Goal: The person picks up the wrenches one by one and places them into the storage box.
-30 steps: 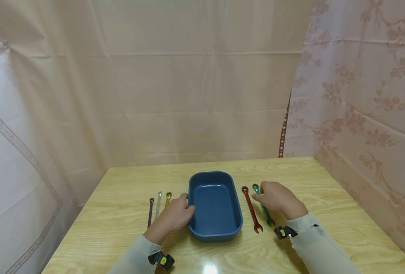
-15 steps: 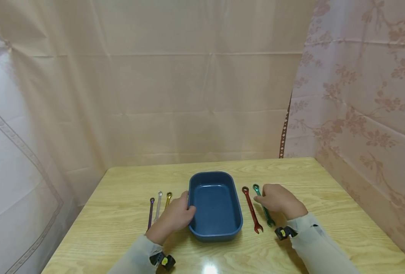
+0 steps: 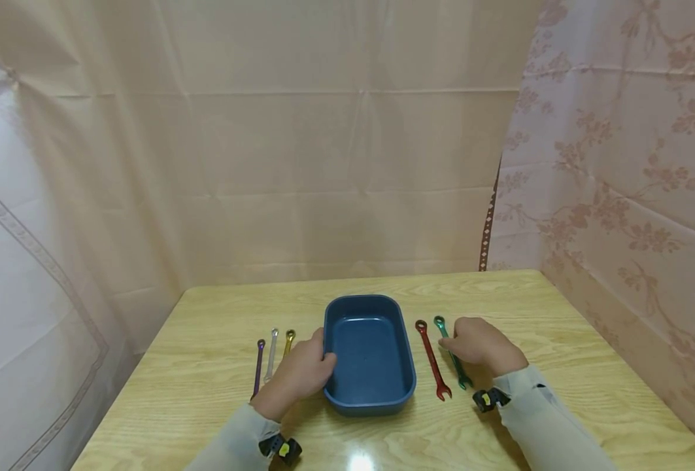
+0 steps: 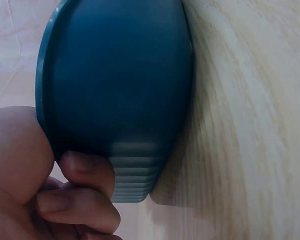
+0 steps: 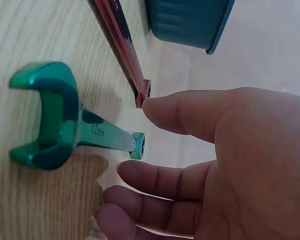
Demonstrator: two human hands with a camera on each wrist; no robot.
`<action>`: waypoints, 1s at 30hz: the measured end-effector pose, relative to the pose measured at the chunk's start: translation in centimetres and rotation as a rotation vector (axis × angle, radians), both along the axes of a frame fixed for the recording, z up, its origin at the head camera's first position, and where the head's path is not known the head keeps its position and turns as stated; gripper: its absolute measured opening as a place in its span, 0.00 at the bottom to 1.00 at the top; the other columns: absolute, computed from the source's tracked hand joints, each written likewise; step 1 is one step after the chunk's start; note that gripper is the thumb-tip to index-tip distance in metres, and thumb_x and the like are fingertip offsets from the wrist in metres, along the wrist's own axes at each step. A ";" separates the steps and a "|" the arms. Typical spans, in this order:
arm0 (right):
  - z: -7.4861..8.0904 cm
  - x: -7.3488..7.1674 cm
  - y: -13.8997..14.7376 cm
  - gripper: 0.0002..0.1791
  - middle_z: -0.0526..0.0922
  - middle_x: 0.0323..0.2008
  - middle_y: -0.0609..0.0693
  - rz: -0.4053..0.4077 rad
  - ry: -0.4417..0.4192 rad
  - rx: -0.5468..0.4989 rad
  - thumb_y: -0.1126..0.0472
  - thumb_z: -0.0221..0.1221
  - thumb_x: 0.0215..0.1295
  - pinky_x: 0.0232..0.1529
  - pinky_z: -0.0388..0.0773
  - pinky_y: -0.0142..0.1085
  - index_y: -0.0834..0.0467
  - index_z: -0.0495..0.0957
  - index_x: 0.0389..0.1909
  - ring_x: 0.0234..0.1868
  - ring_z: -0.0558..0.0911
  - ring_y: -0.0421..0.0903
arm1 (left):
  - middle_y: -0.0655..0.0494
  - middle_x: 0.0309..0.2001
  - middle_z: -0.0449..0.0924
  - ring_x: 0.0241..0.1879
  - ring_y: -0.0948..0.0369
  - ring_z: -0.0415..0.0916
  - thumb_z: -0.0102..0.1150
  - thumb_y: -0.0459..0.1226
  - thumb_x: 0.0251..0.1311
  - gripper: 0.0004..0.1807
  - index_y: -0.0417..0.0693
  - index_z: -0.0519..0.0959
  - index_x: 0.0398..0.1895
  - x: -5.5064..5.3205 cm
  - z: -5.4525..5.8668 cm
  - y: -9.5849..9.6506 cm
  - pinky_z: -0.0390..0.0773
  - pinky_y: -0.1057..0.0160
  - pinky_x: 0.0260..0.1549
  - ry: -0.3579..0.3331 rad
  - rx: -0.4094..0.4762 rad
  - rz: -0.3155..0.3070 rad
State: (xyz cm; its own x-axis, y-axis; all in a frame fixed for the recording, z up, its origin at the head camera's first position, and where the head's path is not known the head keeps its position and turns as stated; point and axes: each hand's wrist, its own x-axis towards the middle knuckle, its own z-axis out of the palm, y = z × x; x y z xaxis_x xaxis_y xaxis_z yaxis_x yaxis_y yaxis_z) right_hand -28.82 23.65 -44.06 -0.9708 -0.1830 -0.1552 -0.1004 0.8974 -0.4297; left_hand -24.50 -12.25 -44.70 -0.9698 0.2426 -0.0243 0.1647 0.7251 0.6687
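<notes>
My left hand (image 3: 300, 371) grips the left rim of a blue rectangular plastic bin (image 3: 367, 366), thumb over the edge. Its curled fingers (image 4: 82, 205) lie against the ribbed outer wall in the left wrist view. To the bin's right, my right hand (image 3: 484, 343) hovers at a green combination wrench (image 3: 458, 368), thumb and fingers apart. The right wrist view shows that wrench's open jaw facing the camera and a 12mm marking; nothing is held there. A red combination wrench (image 3: 432, 358) lies between the bin and the green one.
Left of the bin lie a purple wrench (image 3: 259, 366), a silver wrench (image 3: 272, 350) and a yellow wrench (image 3: 289, 341), partly hidden by my left hand and forearm. All rest on a light wooden table (image 3: 218, 314). Beige cloth (image 3: 335, 163) hangs behind it, floral cloth (image 3: 635, 196) at right.
My right hand has shifted slightly rightward beside the green wrench. The left hand, bin and wrenches stay where they were.
</notes>
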 end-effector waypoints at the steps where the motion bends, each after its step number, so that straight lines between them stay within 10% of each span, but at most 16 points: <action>1: 0.0 0.0 0.0 0.25 0.62 0.14 0.44 0.001 -0.001 0.003 0.49 0.60 0.73 0.21 0.62 0.35 0.53 0.69 0.16 0.15 0.61 0.41 | 0.55 0.27 0.77 0.19 0.61 0.74 0.45 0.39 0.74 0.33 0.32 0.57 0.77 0.0 0.0 0.0 0.73 0.63 0.17 0.004 -0.005 0.000; 30: -0.6 0.3 -0.3 0.21 0.61 0.15 0.44 0.022 -0.049 0.000 0.57 0.54 0.71 0.24 0.61 0.35 0.54 0.69 0.16 0.16 0.59 0.41 | 0.53 0.27 0.76 0.18 0.60 0.74 0.43 0.42 0.75 0.35 0.30 0.53 0.78 0.1 -0.3 0.1 0.73 0.61 0.17 0.013 -0.059 0.020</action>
State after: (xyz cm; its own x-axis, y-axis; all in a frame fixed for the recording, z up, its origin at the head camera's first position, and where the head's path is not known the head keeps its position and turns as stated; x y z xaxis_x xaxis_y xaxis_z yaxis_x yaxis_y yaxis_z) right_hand -28.49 23.40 -44.70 -0.9577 -0.2043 -0.2028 -0.0991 0.8953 -0.4344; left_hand -24.44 -12.11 -44.97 -0.9748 0.2219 -0.0250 0.1584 0.7662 0.6228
